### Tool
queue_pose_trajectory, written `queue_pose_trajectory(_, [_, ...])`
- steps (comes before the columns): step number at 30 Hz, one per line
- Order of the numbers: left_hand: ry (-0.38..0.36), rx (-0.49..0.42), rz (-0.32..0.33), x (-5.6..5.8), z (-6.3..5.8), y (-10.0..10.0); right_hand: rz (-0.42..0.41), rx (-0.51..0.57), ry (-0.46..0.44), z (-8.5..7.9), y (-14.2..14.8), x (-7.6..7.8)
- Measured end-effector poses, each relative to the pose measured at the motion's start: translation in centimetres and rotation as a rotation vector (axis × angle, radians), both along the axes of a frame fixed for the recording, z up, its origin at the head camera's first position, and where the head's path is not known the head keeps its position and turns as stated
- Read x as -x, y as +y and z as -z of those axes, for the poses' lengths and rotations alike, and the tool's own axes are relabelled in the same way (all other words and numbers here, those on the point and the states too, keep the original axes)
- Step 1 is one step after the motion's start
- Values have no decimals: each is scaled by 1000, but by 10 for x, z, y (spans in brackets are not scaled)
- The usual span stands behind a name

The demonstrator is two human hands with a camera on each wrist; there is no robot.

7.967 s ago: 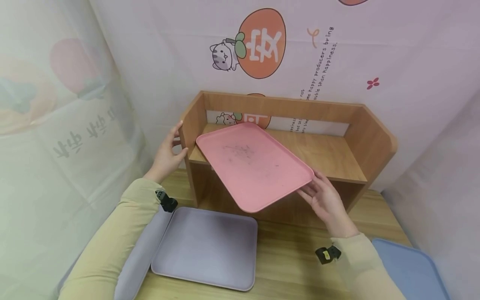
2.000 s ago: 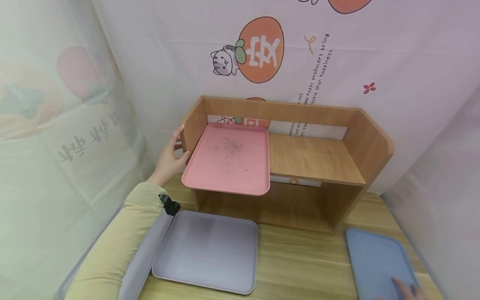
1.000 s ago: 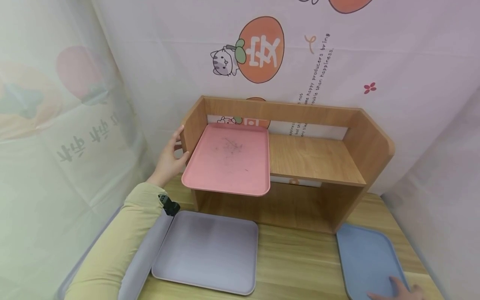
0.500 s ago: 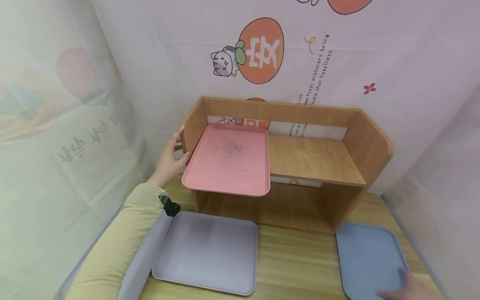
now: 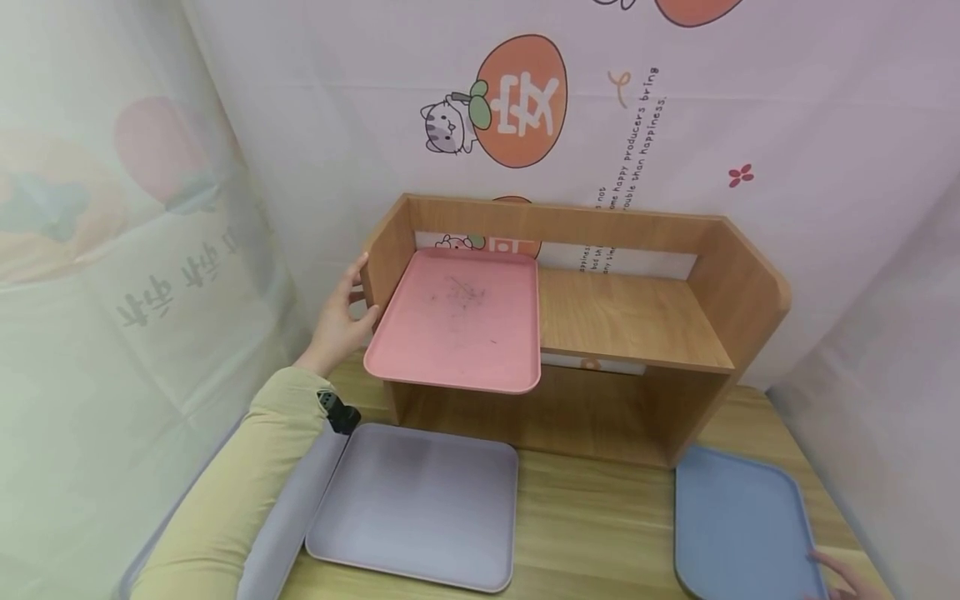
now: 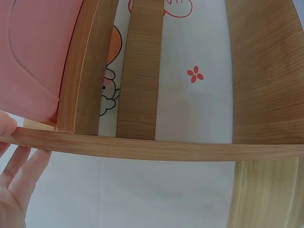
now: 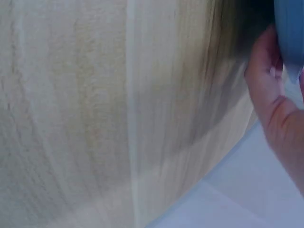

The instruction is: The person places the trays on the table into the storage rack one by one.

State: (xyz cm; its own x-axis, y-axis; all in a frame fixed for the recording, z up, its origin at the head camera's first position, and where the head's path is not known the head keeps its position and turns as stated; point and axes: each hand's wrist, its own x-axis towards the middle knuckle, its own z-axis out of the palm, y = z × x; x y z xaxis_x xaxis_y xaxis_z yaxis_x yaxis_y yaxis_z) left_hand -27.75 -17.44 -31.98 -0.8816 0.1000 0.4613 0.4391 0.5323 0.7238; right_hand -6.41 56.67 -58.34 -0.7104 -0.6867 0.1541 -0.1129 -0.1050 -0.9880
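Observation:
My left hand grips the left side panel of a small wooden shelf, thumb at the front and fingers round the outside. The left wrist view shows those fingers against the panel's edge. A scuffed pink tray lies on the left half of the upper board, its front edge jutting out. At the lower right, a blue tray sits on the table beside the shelf's foot. My right hand, partly out of the head view, pinches its right rim; the right wrist view shows curled fingers at the edge.
A grey-purple tray lies on the wood-grain table before the shelf. Another purple piece shows beside it, partly under my left sleeve. Printed cloth hangs behind and at both sides.
The pink tray, tilted in my right hand eight seconds ago, now lies flat on the upper board. My right hand has moved to the blue tray, which has shifted left. My left hand stays.

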Motion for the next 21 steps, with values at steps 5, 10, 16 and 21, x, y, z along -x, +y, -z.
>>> queue_pose_trajectory(5, [1, 3, -5, 0, 1, 0, -282, 248, -196, 3, 0, 5])
queue_pose_trajectory(10, [-3, 7, -11, -1, 2, 0, -354, 322, -413, 3, -1, 1])
queue_pose_trajectory(16, [-6, 8, -14, -2, 3, 0, -364, 325, -385, 9, 4, 6])
queue_pose_trajectory(21, [-10, 10, -16, -1, 3, 1, -346, 331, -338, 15, 7, 8])
